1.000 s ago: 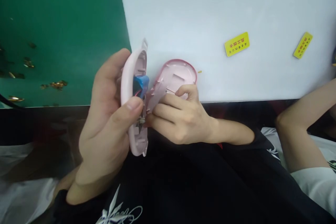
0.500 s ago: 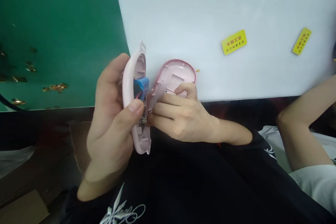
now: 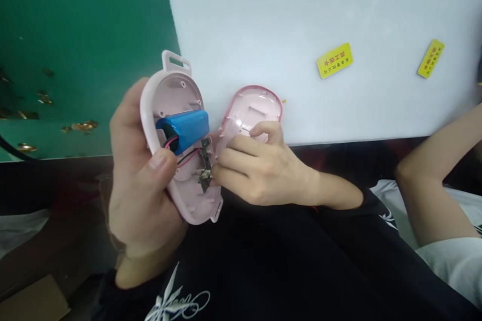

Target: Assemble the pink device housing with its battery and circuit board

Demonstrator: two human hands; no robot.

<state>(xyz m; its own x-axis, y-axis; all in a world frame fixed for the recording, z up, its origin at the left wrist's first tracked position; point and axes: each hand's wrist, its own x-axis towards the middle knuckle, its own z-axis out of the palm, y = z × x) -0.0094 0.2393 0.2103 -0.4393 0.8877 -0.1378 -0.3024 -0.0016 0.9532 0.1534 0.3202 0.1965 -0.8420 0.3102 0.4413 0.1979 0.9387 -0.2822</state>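
My left hand grips a pale pink plastic housing half by its left rim, thumb over the edge. Its open inside faces me, tilted, with a loop at the top. A blue battery pack lies across it, and thin red and black wires run to a small dark circuit board. My right hand has its fingers curled over a second pink shell, with a darker pink rim, inside facing up. The right fingertips are partly hidden beside the board's edge.
Two yellow tags with printed characters lie on the white sheet. Small gold-coloured metal parts are scattered on the green mat. Another person's bare arm rests at the right.
My left hand has turned the housing half from nearly edge-on to facing me and shifted left, so the battery and board show more fully. My right hand and the second shell have hardly moved.
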